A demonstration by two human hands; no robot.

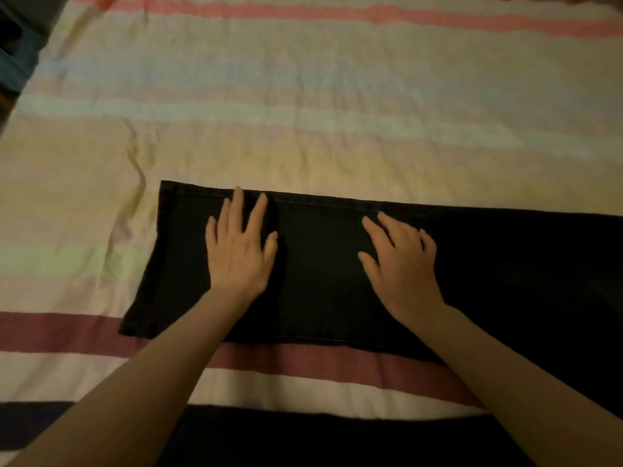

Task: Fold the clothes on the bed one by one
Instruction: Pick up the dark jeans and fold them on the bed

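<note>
Left hand (237, 251) and right hand (401, 261) press flat, fingers spread, on seemingly folded black trousers (320, 271).

Dark blurred object (13, 45) beyond the striped bedsheet's (303, 106) far-left corner

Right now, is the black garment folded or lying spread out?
Folded at least once: the black garment shows doubled layered edges at its left end, both hands flat on it.
</note>
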